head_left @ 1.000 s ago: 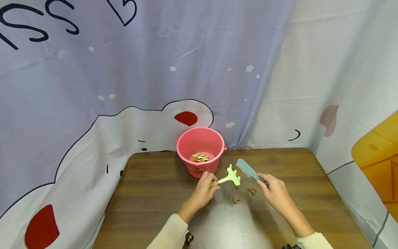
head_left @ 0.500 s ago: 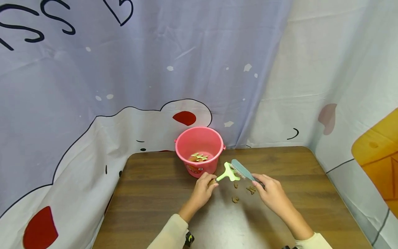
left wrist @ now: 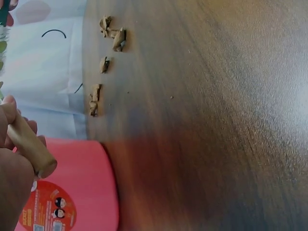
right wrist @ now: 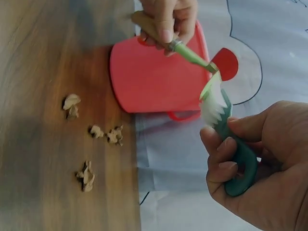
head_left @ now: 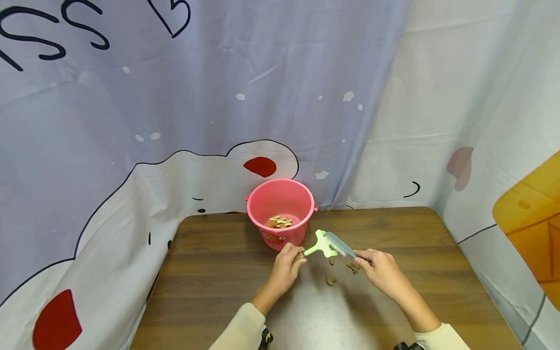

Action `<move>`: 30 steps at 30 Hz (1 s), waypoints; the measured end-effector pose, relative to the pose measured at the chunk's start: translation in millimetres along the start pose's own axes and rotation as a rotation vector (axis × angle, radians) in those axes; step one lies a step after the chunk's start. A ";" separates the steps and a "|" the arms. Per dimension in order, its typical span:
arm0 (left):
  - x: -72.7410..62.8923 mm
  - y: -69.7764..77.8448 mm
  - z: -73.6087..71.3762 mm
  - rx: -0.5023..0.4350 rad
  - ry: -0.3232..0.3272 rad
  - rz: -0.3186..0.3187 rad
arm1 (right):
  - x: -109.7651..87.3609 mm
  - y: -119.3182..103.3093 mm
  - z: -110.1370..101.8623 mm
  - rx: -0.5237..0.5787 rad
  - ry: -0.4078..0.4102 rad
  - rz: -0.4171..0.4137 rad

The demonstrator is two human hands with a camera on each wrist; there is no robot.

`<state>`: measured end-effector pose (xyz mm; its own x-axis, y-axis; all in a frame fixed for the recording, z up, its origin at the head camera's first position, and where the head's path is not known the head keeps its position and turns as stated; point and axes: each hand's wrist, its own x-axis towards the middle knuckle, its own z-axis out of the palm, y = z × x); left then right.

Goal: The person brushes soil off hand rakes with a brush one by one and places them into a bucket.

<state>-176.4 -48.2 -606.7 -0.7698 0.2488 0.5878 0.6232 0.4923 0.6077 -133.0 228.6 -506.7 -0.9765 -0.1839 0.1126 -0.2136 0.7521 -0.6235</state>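
Note:
My left hand (head_left: 285, 268) grips the wooden handle of a small light-green hand rake (head_left: 323, 244), its head raised over the table. In my right hand (head_left: 385, 272) is a teal brush (right wrist: 236, 159) with white bristles, fingers curled round its handle. The bristles lie against the rake head, covering part of it in the right wrist view. Below the two tools, several brown crumbly clumps (right wrist: 86, 176) lie on the table. From the left wrist, the rake's wooden handle (left wrist: 33, 147) shows in the fingers, its head mostly out of frame.
A pink bucket (head_left: 280, 194) stands at the table's back edge, close behind my left hand, with green-headed tools (head_left: 281, 221) inside. Behind the brown wooden table (head_left: 218, 291) hangs a printed curtain (head_left: 271, 87).
The brush has moved left from beside the rake onto its head, then slightly down along it. The rake head has turned a little; the bucket and clumps stay put.

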 end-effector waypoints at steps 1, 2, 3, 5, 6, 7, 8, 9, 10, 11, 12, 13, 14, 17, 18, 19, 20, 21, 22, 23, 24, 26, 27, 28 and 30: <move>0.4 -0.3 -0.5 -0.001 0.000 0.002 | 0.1 2.5 0.2 -0.013 0.004 0.000; 1.0 -0.7 -1.0 0.003 0.000 0.005 | 0.0 5.4 0.5 -0.027 0.006 0.003; 1.6 -1.0 -1.7 0.002 -0.001 0.004 | -0.3 8.3 0.9 -0.039 0.009 0.012; 3.5 -1.3 -3.2 0.000 -0.003 0.007 | -1.0 14.8 2.3 -0.066 0.018 0.027; 4.4 -1.5 -3.9 0.001 -0.007 0.009 | -1.7 17.7 2.8 -0.079 0.025 0.032; 5.1 -1.7 -4.6 0.004 -0.010 0.011 | -2.1 19.9 3.4 -0.086 0.032 0.037; 5.7 -1.8 -5.3 0.004 -0.013 0.011 | -2.4 21.2 3.7 -0.087 0.043 0.038; 6.2 -1.7 -5.9 -0.002 -0.017 0.008 | -2.4 21.8 4.1 -0.083 0.058 0.034; 6.5 -1.6 -6.3 -0.004 -0.021 0.007 | -2.4 21.3 4.5 -0.072 0.071 0.028; 6.6 -1.5 -6.6 -0.006 -0.026 0.006 | -1.9 19.8 4.8 -0.056 0.082 0.021; 6.5 -1.4 -6.8 -0.005 -0.030 0.007 | -1.3 17.5 5.0 -0.037 0.096 0.016; 6.5 -1.3 -6.7 -0.004 -0.034 0.007 | -0.4 14.5 5.3 -0.017 0.108 0.007; 6.4 -1.4 -6.4 -0.003 -0.037 0.008 | 0.6 11.1 5.8 0.005 0.118 -0.001; 6.3 -1.2 -4.7 0.014 -0.041 0.013 | 3.7 0.2 8.5 0.056 0.127 -0.009; 6.3 -1.0 -4.0 0.019 -0.042 0.011 | 4.3 -3.1 9.7 0.069 0.127 -0.009; 6.5 -0.9 -3.4 0.021 -0.042 0.007 | 4.8 -5.9 11.1 0.076 0.126 -0.008; 6.7 -0.5 -2.9 0.025 -0.044 0.003 | 5.2 -8.2 12.9 0.079 0.126 -0.005; 7.0 0.1 -2.5 0.026 -0.044 -0.001 | 5.2 -9.9 14.7 0.079 0.129 -0.006; 7.2 0.6 -2.3 0.025 -0.043 -0.004 | 5.0 -11.0 16.5 0.079 0.130 -0.006; 7.4 1.2 -2.1 0.025 -0.041 -0.006 | 4.7 -11.7 18.3 0.082 0.134 -0.006; 7.5 1.8 -2.1 0.027 -0.037 -0.006 | 4.4 -12.0 20.0 0.079 0.141 -0.007; 7.2 2.5 -1.8 0.032 -0.017 0.004 | 3.6 -11.1 23.1 0.076 0.149 -0.011; 6.6 2.4 -1.3 0.036 -0.003 0.013 | 3.3 -10.0 24.5 0.079 0.150 -0.012; 6.0 2.2 -1.1 0.040 0.007 0.018 | 2.8 -8.9 25.4 0.082 0.150 -0.008; 4.3 1.7 -0.6 0.045 0.023 0.027 | 1.5 -6.3 27.0 0.091 0.139 0.009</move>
<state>-178.6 -46.8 -602.7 -0.7493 0.2438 0.6157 0.6362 0.5230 0.5671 -132.3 206.5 -523.5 -0.9744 -0.0832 0.2091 -0.2075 0.6914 -0.6921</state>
